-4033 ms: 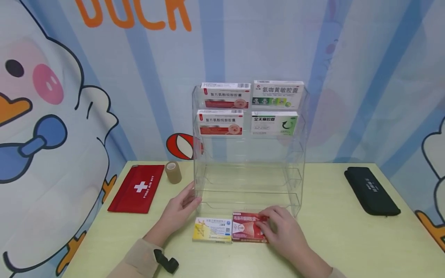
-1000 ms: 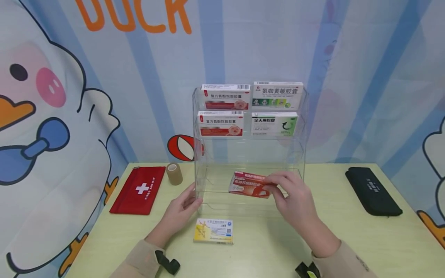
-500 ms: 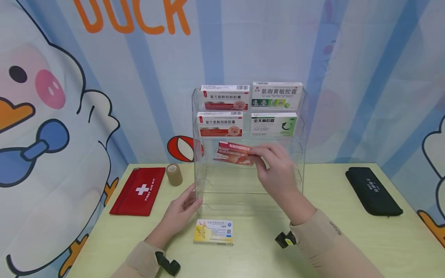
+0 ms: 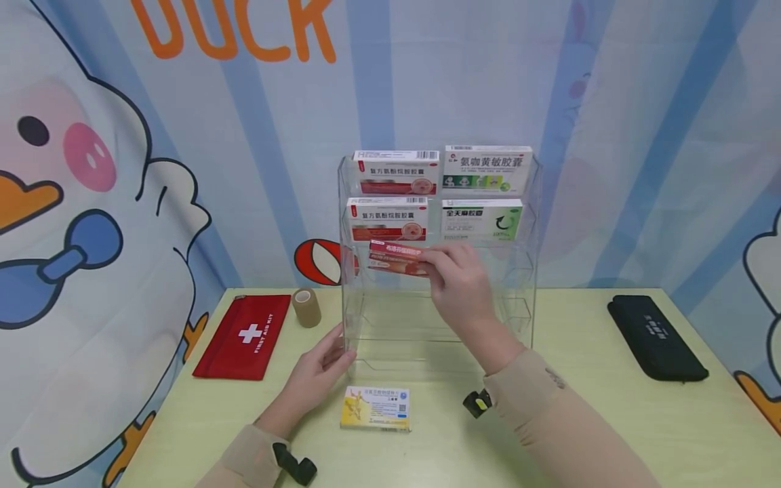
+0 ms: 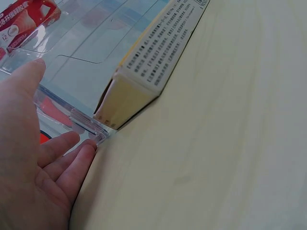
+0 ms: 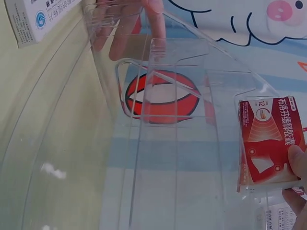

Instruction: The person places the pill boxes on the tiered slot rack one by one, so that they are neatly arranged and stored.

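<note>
My right hand [image 4: 457, 288] pinches a red medicine box [image 4: 390, 259] by its right end. The box is slightly tilted, in front of the left half of the third tier of a clear display rack [image 4: 349, 291]. In the right wrist view, the thumb lies on the front of the red box [image 6: 269, 139], beside a clear tier lip. My left hand [image 4: 317, 362] holds the rack's lower left side, thumb in front and fingers round the outside, as the left wrist view shows. A yellow and white medicine box [image 4: 375, 409] lies flat on the table before the rack.
Two red and white boxes [image 4: 396, 173] stand in the left of the upper two tiers. At right are a white and green box [image 4: 487, 169] and another green-sided box [image 4: 482, 220]. A red first aid pouch [image 4: 244, 339], tape roll [image 4: 306, 308] and black case [image 4: 657, 337] flank the rack.
My right hand has picked the red box up off the table, raised it and carried it left to the third tier. My left hand has stayed on the rack's side.
</note>
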The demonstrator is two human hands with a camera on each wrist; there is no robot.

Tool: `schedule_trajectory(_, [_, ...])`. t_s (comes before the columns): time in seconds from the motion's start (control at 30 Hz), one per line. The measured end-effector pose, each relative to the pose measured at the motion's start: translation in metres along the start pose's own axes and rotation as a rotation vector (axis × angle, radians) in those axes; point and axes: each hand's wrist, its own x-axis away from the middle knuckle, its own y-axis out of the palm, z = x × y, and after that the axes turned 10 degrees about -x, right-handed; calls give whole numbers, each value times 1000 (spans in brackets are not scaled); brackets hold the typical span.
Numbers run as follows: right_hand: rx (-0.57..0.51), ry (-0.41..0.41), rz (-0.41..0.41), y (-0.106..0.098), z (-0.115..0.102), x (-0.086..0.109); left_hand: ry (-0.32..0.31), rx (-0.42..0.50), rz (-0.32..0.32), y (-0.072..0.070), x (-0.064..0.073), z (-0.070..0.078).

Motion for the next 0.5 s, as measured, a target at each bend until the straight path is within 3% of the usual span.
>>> schedule_trajectory(0.5, [-24,74,-132,18,0,7,-8,-1,-1,0,1,2])
